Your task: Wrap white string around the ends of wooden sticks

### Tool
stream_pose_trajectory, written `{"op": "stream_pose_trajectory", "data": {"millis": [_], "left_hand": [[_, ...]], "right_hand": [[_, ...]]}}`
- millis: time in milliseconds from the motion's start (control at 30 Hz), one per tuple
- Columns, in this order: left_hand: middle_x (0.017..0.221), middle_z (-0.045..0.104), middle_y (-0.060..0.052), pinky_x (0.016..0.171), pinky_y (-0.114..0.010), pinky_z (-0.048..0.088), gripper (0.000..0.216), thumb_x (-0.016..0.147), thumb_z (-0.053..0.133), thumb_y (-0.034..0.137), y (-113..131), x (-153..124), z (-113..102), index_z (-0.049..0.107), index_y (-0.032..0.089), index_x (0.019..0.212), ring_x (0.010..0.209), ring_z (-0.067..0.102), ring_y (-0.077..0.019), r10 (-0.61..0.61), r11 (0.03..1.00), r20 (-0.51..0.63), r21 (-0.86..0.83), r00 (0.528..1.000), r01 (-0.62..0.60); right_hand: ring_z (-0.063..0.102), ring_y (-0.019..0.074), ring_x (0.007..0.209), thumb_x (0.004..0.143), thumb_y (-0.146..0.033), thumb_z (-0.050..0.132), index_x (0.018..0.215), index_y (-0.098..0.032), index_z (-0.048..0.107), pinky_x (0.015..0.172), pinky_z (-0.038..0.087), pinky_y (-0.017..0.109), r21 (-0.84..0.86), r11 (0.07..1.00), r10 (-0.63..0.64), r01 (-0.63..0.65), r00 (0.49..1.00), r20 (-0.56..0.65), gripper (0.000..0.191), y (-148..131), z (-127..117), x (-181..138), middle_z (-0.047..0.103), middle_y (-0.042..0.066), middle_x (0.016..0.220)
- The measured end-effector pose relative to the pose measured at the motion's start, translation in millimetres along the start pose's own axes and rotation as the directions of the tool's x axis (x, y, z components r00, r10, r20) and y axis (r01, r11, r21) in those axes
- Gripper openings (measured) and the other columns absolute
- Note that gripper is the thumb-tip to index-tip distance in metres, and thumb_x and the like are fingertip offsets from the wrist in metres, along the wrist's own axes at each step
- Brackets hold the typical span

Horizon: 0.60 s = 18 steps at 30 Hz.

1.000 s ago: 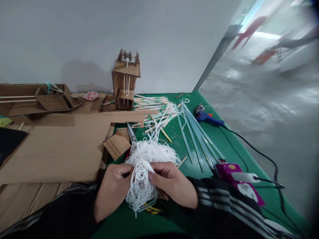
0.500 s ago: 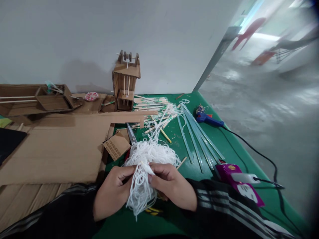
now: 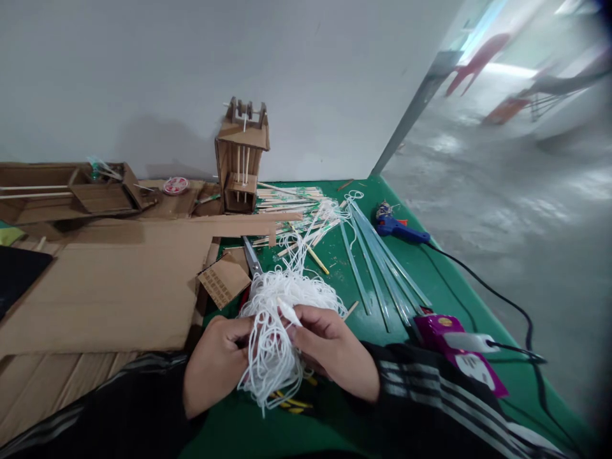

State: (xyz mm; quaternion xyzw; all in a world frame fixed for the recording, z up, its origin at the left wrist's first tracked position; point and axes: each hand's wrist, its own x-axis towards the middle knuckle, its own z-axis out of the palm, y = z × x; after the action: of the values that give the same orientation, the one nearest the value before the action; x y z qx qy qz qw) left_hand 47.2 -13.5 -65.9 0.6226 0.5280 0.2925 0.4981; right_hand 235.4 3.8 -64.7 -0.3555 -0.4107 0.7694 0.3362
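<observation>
A large tangled heap of white string (image 3: 306,288) lies on the green table in front of me. My left hand (image 3: 220,363) grips loops of the string from the left, its fingertips partly hidden behind the strands. Pinched in my right hand (image 3: 332,350) is a small white bundle of the same string (image 3: 289,312), its pale tip poking up between thumb and fingers. Loose loops hang down between both hands. Under them, a yellow-and-black item (image 3: 294,404) shows only in part.
Cardboard sheets (image 3: 100,287) cover the left side, with scissors (image 3: 252,256) beside a small cardboard piece (image 3: 224,280). A cardboard tower (image 3: 242,159) stands behind. Wooden sticks (image 3: 287,199), clear glue sticks (image 3: 382,268), a blue glue gun (image 3: 401,229) and a purple power strip (image 3: 459,350) lie rightward.
My right hand has turned slightly, tipping the white bundle up more plainly into view. The left hand has shifted a little right, and the hanging loops have spread.
</observation>
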Motion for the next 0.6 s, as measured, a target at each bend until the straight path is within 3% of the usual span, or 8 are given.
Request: {"op": "stream_pose_trajectory", "data": {"millis": [200,333,533,600], "left_hand": [[0.052,0.049,0.004,0.049,-0.018,0.035,0.022,0.078,0.064,0.022,0.4,-0.3,-0.9,0.062,0.011,0.059,0.051,0.041,-0.0095,0.029,0.999,-0.023,0.042,0.999,-0.028],[0.054,0.05,0.004,0.051,-0.018,0.037,0.021,0.08,0.062,0.019,3.9,-1.4,-3.1,0.064,0.011,0.061,0.052,0.043,-0.0097,0.078,0.996,0.003,0.035,0.997,-0.078],[0.053,0.053,0.003,0.052,-0.019,0.041,0.021,0.08,0.064,0.017,2.1,-2.2,-2.4,0.067,0.011,0.06,0.052,0.047,-0.0099,0.192,0.981,-0.039,0.004,0.981,-0.192],[0.052,0.054,0.002,0.053,-0.02,0.044,0.022,0.08,0.065,0.018,0.6,-2.3,-1.4,0.069,0.011,0.059,0.052,0.05,-0.0115,0.215,0.976,-0.075,-0.021,0.974,-0.218]], "right_hand": [[0.031,-0.0001,0.038,0.08,-0.038,0.073,0.083,-0.019,0.048,0.035,0.024,0.014,0.023,0.998,-0.055,0.055,0.998,-0.023,0.031,-7.0,1.2,-2.1,0.049,-0.009,0.063],[0.026,-0.0027,0.03,0.083,-0.036,0.071,0.078,-0.019,0.045,0.027,0.019,0.012,-0.064,0.996,-0.059,0.058,0.998,-0.007,0.031,-13.5,-1.9,-3.0,0.046,-0.011,0.059],[0.037,0.0019,0.028,0.085,-0.041,0.067,0.081,-0.019,0.052,0.027,0.031,0.013,-0.2,0.98,-0.005,0.013,0.999,0.041,0.027,-12.2,-7.7,-7.2,0.047,-0.01,0.051],[0.041,0.0029,0.033,0.087,-0.042,0.064,0.086,-0.017,0.059,0.03,0.035,0.015,-0.27,0.962,-0.026,0.038,0.998,0.049,0.026,-14.0,-8.4,-8.6,0.057,-0.005,0.062]]}}
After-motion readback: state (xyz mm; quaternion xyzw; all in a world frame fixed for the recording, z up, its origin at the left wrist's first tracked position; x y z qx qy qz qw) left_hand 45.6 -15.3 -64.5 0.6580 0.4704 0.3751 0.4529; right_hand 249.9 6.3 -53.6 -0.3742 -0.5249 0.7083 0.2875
